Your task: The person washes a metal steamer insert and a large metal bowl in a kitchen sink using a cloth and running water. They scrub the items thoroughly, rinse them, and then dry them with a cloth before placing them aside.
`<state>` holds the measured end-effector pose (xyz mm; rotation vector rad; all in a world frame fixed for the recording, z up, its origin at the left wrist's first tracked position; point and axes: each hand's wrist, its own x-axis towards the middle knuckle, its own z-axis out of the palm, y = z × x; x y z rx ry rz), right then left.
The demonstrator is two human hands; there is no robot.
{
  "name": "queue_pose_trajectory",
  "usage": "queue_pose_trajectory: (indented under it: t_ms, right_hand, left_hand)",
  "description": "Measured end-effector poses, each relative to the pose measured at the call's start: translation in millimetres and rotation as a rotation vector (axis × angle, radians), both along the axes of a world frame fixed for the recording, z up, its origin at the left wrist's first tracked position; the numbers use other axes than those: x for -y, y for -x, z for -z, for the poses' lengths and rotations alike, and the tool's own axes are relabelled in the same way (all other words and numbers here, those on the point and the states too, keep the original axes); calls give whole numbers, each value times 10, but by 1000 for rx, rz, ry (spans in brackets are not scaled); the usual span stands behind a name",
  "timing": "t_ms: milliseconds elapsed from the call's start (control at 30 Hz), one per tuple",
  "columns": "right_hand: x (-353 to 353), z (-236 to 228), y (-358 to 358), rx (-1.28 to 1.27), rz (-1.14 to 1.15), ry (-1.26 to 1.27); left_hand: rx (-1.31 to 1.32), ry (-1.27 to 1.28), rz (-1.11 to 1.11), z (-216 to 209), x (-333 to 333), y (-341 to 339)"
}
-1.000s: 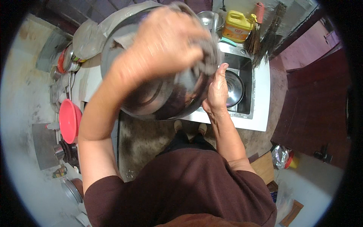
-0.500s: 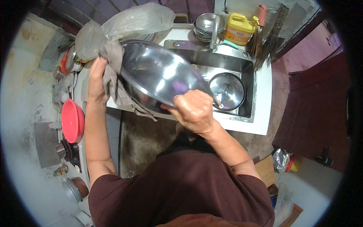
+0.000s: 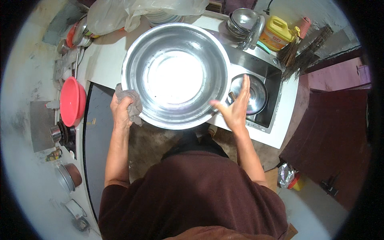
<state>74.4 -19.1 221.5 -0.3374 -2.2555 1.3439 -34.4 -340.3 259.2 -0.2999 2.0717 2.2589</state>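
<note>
A wide, shiny metal basin point(image 3: 137, 80) is held up in front of me, its hollow side facing me. At its lower left rim my left hand point(image 3: 121, 112) is closed around a bunched grey cloth point(image 3: 135, 105), which presses against the basin. On the right side, my right hand point(image 3: 237, 114) has its fingers stretched upward and its thumb apart, the thumb near the basin's rim. Behind that hand, a round metal pan or lid point(image 3: 259, 96) lies in the steel sink point(image 3: 276, 90), partly hidden.
Metal bowls point(image 3: 245, 18) are stacked behind the faucet point(image 3: 256, 32), beside a yellow jug point(image 3: 276, 32) and brushes point(image 3: 290, 54). Plates point(image 3: 164, 18) under plastic bags stand at the back. A pink basin point(image 3: 73, 102) is at the left, a dark red door point(image 3: 328, 132) at the right.
The basin has turned from tilted sideways to facing me. My right hand has opened from its grip on the rim. The cloth is now bunched in my left hand, which came nearer.
</note>
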Motion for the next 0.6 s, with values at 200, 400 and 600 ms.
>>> queue_pose_trajectory:
  t_ms: [200, 400, 600]
  right_hand:
    - [-11, 436, 24, 401, -148, 1100]
    - [50, 514, -51, 356, -62, 917]
    - [422, 274, -56, 288, -120, 802]
  left_hand:
    - [-14, -19, 109, -101, 120, -13]
    - [-366, 94, -162, -444, 108, 164]
    - [-171, 482, 121, 287, -725, 564]
